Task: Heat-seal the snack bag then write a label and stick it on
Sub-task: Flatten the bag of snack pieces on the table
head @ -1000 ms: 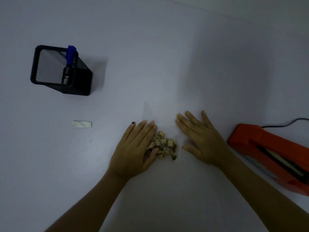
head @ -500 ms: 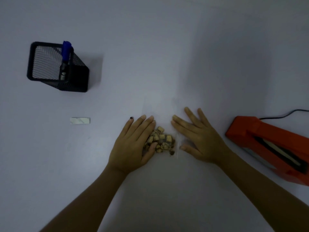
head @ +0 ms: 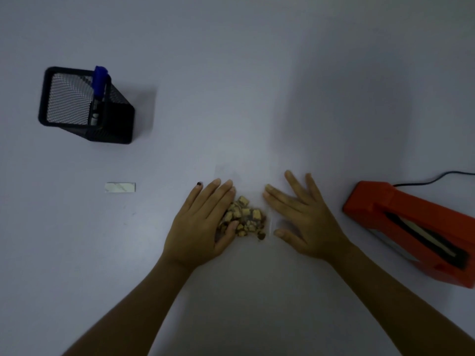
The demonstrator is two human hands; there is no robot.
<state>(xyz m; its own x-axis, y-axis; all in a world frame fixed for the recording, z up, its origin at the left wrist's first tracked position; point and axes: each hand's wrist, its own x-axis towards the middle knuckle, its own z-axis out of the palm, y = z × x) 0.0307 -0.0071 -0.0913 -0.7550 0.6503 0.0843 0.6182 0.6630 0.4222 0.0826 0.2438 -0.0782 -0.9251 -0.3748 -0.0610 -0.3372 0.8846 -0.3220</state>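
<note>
Left hand (head: pixel 203 222), right hand (head: pixel 302 219) flank snack bag (head: pixel 244 219) — flat.

Two bare forearms with no sleeves in view, left hand (head: pixel 199 224) with a dark-painted nail on the little finger, other nails short and plain, right hand (head: pixel 305 219) with short plain nails
</note>
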